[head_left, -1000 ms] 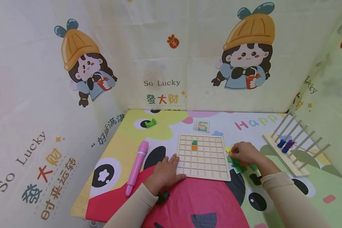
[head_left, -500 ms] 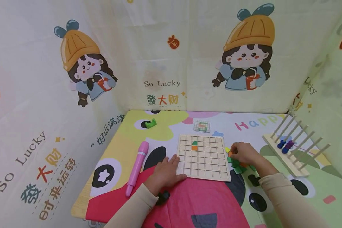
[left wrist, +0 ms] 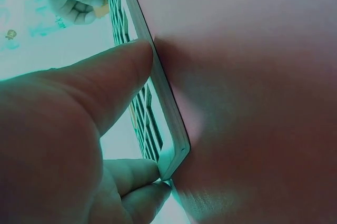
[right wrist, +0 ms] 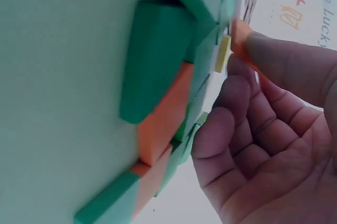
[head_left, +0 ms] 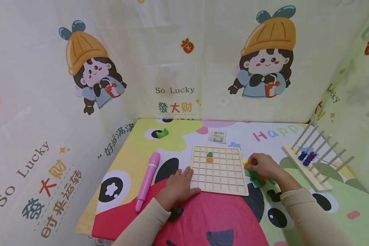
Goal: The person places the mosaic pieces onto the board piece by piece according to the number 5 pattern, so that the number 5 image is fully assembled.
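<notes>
Thumb against fingertips, my right hand pinches one small, flat orange block, which sits just beside the right edge of the square, pale wooden grid board. The exposed end points toward that board; what shows is a narrow slanting strip, and my thumb covers the rest, so I cannot tell its true long axis. Near my fingertips lie a small yellow piece and a loose heap of green and orange blocks. My left hand, fingers extended, touches the board's near-left corner. Little looks done, I judge: only a green piece with a slanted side and an orange square tile sit in the grid, one just beyond the other, while the heap remains unplaced. Beyond the board lies a printed grid card.
</notes>
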`<state>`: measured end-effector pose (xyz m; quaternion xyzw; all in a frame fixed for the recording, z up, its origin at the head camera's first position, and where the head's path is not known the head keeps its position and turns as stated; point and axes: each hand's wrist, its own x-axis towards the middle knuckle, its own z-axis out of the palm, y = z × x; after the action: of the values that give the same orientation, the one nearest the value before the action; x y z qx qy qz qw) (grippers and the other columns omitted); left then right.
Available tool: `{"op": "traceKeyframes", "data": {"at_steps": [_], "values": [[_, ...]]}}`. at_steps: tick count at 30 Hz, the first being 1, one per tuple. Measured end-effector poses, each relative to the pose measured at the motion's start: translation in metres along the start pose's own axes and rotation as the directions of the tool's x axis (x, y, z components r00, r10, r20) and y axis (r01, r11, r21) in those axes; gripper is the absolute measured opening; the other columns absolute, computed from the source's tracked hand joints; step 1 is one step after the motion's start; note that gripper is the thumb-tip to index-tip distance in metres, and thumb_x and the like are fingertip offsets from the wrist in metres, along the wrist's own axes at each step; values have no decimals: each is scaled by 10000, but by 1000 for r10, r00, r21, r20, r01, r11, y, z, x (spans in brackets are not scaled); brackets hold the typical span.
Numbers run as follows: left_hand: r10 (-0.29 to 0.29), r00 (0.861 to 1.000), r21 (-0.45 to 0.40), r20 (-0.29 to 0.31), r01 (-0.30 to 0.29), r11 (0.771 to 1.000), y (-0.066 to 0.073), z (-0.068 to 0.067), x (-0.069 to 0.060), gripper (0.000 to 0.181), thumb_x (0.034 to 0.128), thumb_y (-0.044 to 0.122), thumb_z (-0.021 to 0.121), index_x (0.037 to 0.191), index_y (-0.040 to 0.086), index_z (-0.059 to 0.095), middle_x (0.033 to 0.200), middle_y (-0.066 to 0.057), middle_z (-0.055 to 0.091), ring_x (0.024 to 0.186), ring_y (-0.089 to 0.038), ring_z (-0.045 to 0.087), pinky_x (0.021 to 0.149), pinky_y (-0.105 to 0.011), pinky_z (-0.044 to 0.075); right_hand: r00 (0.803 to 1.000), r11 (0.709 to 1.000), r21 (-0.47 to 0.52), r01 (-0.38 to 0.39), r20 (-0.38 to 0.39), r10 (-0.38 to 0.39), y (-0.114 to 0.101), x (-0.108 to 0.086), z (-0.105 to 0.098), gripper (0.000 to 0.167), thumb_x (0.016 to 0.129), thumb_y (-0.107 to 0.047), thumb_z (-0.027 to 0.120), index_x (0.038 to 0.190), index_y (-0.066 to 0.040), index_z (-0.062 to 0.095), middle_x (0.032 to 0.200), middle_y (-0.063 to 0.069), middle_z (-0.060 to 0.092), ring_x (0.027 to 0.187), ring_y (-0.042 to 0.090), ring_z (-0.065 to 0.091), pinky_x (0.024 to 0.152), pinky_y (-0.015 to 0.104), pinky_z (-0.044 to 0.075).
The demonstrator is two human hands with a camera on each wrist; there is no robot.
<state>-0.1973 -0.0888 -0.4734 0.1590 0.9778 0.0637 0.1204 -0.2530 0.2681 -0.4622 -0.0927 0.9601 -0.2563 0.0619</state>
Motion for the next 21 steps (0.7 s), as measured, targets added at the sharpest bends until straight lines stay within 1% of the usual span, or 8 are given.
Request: {"op": "traceKeyframes", "data": {"at_steps": [4, 8, 16, 21], "values": [[-1, 1000, 4, 1, 1, 1000, 0, -1, 0, 912, 881, 589, 724, 1603, 138, 398, 1662, -62, 388, 1471, -391, 411, 1137, -578, 438, 1000, 998, 56, 10, -21, -8, -3, -1, -6, 180, 951, -137, 723, 1060, -11, 655, 958, 100, 700, 843, 228, 598, 726, 359, 521], [-3, 1000, 8, 2, 3, 1000, 0, -2, -2, 910, 883, 591, 721, 1604, 141, 397, 1663, -61, 388, 1472, -390, 411, 1140, -576, 436, 999, 995, 92, 28, -38, -24, -7, -1, -11, 202, 975, -148, 716, 1093, -1, 643, 975, 106, 703, 843, 221, 605, 721, 341, 526], [-1, 1000, 4, 12, 1, 1000, 1, -4, -3, 914, 882, 591, 721, 1606, 138, 394, 1663, -62, 387, 1476, -392, 407, 1138, -575, 439, 999, 982, 184, 31, -20, -28, -19, 3, -16, 213, 996, -160, 691, 1132, -8, 630, 992, 106, 679, 867, 232, 592, 720, 330, 518], [-8, 1000, -5, 8, 8, 1000, 0, -4, -4, 920, 871, 581, 739, 1605, 143, 398, 1662, -56, 388, 1475, -391, 406, 1132, -576, 444, 999, 970, 238, 50, -16, -48, -30, 10, -11, 209, 989, -158, 699, 1122, -11, 632, 973, 95, 668, 849, 222, 577, 696, 335, 510]]}}
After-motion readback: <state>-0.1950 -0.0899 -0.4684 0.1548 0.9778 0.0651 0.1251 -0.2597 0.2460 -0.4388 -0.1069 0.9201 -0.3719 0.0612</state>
